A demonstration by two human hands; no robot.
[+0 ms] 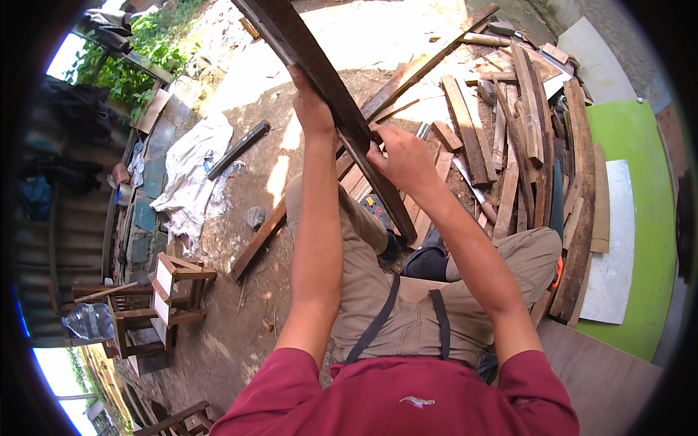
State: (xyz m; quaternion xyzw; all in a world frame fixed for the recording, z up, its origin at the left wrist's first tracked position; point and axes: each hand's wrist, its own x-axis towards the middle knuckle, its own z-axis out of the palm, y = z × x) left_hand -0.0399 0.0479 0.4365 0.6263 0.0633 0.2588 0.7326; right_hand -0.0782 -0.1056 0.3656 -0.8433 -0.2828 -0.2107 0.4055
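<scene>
A long dark wooden beam (314, 57) slants from the top of the view down between my legs. My left hand (314, 109) is closed around its left side, thumb pointing up along the wood; its other fingers are mostly hidden behind the beam. Lower down, my right hand (403, 156) is closed, with curled fingers pressed to the beam's right edge. Whatever is between those fingertips is too small and hidden to make out. The beam's lower end is near my shoe (429, 258).
Loose wooden planks (469, 131) are heaped at the right, with a handsaw (472, 185) among them. A green board (622, 138) lies beyond. On the left are a white cloth (190, 171), a dark bar (238, 150), a small wooden frame (171, 298) and a clear plastic bottle (89, 321).
</scene>
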